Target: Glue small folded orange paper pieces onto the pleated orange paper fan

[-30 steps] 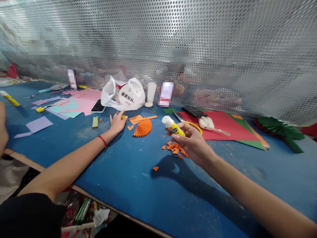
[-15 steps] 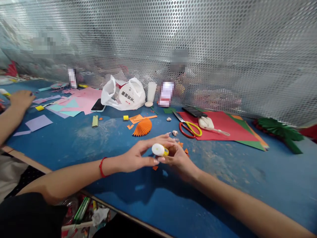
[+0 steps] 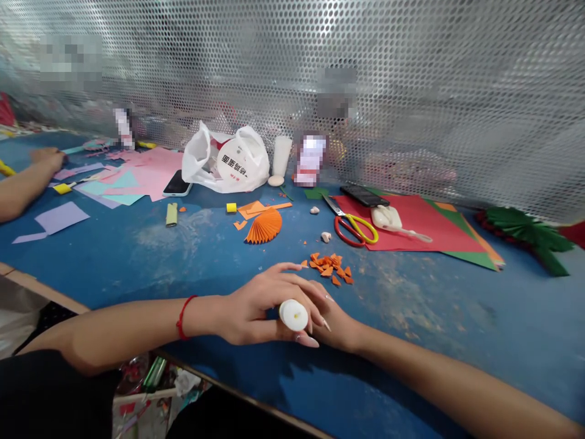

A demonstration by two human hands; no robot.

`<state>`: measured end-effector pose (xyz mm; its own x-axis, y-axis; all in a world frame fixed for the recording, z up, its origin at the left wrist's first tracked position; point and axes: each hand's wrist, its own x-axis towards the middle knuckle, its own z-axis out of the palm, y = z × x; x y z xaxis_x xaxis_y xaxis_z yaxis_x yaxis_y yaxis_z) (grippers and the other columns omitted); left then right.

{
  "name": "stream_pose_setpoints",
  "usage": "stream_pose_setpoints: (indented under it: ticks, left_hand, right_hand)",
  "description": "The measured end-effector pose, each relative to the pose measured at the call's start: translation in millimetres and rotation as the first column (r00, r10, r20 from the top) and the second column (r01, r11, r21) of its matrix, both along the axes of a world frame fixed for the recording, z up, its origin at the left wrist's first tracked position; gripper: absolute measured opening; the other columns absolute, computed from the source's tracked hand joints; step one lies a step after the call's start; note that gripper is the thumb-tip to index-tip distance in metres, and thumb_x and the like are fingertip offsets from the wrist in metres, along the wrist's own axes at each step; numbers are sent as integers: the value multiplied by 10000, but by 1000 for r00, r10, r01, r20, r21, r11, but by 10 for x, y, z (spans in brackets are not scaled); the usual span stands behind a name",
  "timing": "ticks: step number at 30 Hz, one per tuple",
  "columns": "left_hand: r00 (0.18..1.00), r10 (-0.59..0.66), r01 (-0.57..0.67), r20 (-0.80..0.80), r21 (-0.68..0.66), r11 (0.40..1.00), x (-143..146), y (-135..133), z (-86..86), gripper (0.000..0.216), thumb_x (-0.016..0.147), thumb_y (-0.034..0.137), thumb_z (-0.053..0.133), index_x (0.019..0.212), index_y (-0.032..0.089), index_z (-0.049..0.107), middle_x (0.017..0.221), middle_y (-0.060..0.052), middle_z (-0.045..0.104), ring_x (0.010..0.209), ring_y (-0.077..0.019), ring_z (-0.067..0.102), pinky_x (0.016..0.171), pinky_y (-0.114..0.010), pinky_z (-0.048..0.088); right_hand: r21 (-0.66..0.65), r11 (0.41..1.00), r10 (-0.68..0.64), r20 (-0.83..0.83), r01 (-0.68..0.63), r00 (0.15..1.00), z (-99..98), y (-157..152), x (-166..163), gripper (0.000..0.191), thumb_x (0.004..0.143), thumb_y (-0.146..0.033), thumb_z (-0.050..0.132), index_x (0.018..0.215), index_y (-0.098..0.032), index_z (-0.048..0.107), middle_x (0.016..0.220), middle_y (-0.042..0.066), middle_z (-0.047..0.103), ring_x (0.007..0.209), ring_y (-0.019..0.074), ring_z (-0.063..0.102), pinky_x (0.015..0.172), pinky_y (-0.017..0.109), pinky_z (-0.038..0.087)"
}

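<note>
My left hand (image 3: 260, 302) is closed around a glue stick (image 3: 293, 314), whose round white end points up toward me. My right hand (image 3: 342, 326) lies against the far side of the left one; its fingers are hidden behind the left fingers and the stick. Just beyond both hands is a small heap of orange paper scraps (image 3: 329, 266). An orange pleated paper fan (image 3: 265, 225) rests farther back, beside orange paper offcuts (image 3: 256, 209) and a small yellow cap (image 3: 231, 208).
Red-and-yellow-handled scissors (image 3: 356, 230) overlap red paper sheets (image 3: 425, 225), with a black phone (image 3: 364, 196) and white case (image 3: 386, 217) on them. A white plastic bag (image 3: 201, 161), a cup (image 3: 282, 155) and a green paper piece (image 3: 525, 235) stand farther off. Another person's hand (image 3: 48, 160) is at left.
Both hands have come down and nearer to me, uncovering the orange scraps. My left fingers have closed around the glue stick, which my right hand held before. The view has shifted slightly.
</note>
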<state>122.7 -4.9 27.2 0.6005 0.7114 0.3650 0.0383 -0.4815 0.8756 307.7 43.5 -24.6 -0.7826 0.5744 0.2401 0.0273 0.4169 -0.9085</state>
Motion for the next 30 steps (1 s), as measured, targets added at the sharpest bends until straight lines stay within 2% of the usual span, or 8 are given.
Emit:
stream_pose_setpoints:
  ticks: [2,6,12,18,21,25,28,30]
  left_hand:
    - [996,-21,38,88,-194,980,-23,49,-19,114,853,334,679,844,221,691,889,-80,768,1082,-287,675,1117,-508,343]
    - [939,51,161,340,-566,808,-69,209,-71,420,762,588,707,689,190,596,571,-32,596,731,-244,673,716,-362,535]
    - [832,43,395,553,-646,653,-73,321,-25,448,675,506,815,611,175,520,476,37,412,578,-148,548,612,-265,476]
    - [742,372,164,558,-688,707,-273,541,30,498,732,426,765,556,186,366,412,88,253,413,-61,344,463,-188,369]
    - [605,584,-62,540,-700,711,-413,732,-62,538,799,400,691,528,189,277,366,99,221,371,-36,277,484,-168,395]
    - [449,775,-326,445,-726,606,-439,854,-290,549,750,390,715,483,201,273,316,117,242,303,-18,260,474,-184,434]
    - [456,788,-407,414,-690,598,-355,809,-390,515,688,394,746,446,205,333,292,102,294,274,-36,307,420,-206,422]
    - [492,771,-434,404,-654,620,-312,770,-407,478,655,408,767,457,204,382,293,95,323,257,-47,301,360,-214,371]
  right_hand:
    - [-132,987,90,-12,-91,996,75,-27,-33,232,818,-482,704,778,-256,672,744,26,626,746,204,588,729,350,527]
    - [-385,899,169,-131,-207,977,202,-58,-90,200,903,-434,632,951,-240,619,862,1,633,730,145,623,713,289,537]
    - [-257,934,247,-41,-249,968,191,-35,-151,473,989,-577,380,839,-183,595,680,10,590,625,128,575,651,268,514]
    - [-59,965,263,158,-257,952,352,505,-437,586,942,-660,381,814,-167,670,730,53,716,601,151,644,556,261,499]
    - [188,981,7,236,-53,972,585,1174,-717,409,845,-563,625,781,-167,706,710,42,703,672,182,637,650,292,489]
    - [515,772,-501,132,372,855,921,2085,-1212,228,929,-297,533,921,-129,688,1031,137,690,1053,288,585,925,393,422]
    - [640,571,-710,71,514,701,1073,2548,-1511,295,951,-160,460,1205,-102,600,1366,201,531,1283,324,457,1052,469,346]
    - [680,496,-786,87,540,612,1103,2754,-1646,309,946,-169,514,1240,-97,580,1408,199,489,1286,326,467,1051,500,376]
